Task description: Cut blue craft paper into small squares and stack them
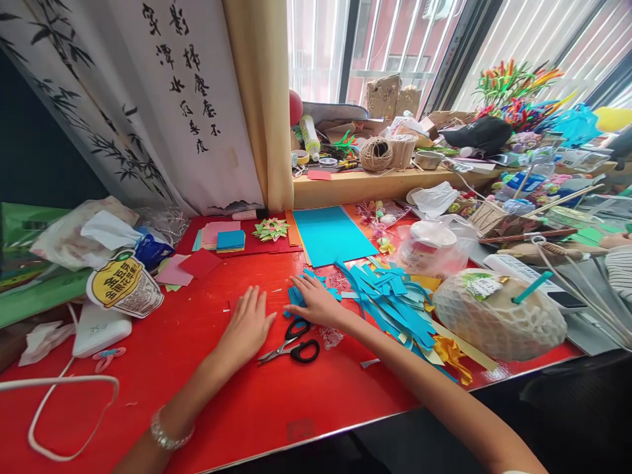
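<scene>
My left hand [247, 326] lies flat on the red tabletop with nothing in it, its fingers stretched forward. My right hand [313, 299] rests palm down, fingers spread, on a few small blue paper pieces [320, 276]. Between and just below the hands lie black-handled scissors [296, 347], blades apart and pointing left. To the right of my right hand is a heap of blue paper strips [395, 299], with some pale yellow ones mixed in. Blue paper sheets [330, 234] lie stacked behind it. A green folded paper flower [271, 229] sits beside small blue paper squares [230, 240].
A netted coconut with a straw [498, 316] and a bagged tub [429, 243] stand at right. At left are a white power bank [102, 329], a snack cup [126, 283] and a white cable [74, 382]. Craft supplies crowd the windowsill. Another person's sleeve [619, 273] shows at far right.
</scene>
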`<state>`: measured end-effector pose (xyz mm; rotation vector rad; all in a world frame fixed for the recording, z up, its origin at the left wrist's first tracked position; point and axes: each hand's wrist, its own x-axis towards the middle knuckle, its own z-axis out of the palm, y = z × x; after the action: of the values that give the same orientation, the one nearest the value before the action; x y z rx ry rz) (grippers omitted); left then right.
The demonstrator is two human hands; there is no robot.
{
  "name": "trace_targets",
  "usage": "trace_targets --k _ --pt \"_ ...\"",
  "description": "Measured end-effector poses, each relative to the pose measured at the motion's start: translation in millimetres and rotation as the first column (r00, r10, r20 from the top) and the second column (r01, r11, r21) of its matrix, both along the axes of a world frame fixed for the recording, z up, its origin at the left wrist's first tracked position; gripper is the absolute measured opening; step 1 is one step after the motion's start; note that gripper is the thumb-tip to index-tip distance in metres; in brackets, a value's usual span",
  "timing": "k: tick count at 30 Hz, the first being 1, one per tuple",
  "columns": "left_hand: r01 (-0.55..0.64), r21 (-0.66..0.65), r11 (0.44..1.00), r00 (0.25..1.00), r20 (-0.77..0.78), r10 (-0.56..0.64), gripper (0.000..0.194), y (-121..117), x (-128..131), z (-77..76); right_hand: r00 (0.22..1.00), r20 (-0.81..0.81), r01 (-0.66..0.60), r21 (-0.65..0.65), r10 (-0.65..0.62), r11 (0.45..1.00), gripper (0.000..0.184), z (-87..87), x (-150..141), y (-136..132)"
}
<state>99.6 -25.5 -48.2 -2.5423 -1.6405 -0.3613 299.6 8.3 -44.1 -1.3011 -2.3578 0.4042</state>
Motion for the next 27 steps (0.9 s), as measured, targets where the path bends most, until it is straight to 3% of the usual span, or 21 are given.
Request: trace_targets --k 2,4,12,17,27 --pt "-0.107 -0.009 0.994 0.994 0.002 0.107 0.063 -6 -22 -2.1 0.998 0.059 0.012 0.000 -0.012 1.000 0.080 -3.3 1 -1" --pt "-0.131 -0.046 0.990 0.991 -0.015 0.130 0.067 -10 -38 -2.8 0.996 0.094 0.016 -0.014 -0.015 1.000 0.078 -4.4 3 -1" --pt "0.056 0.099 0.994 0.972 -0.235 -0.032 0.040 -18 -53 11.8 0.988 0.155 -0.026 0.024 0.022 0.999 0.052 -2.3 23 -8" --pt "0.178 0.091 0.980 0.942 -0.305 -0.143 0.056 -20 -76 16.4 0.981 0.194 -0.002 0.031 -0.004 1.000 0.042 -2.1 39 -20" --pt "-0.019 0.296 0.955 0.952 -0.287 0.108 0.047 -15 -92 24.8 0.959 0.267 0.081 0.051 -0.092 0.995 0.060 -4.4 57 -38"
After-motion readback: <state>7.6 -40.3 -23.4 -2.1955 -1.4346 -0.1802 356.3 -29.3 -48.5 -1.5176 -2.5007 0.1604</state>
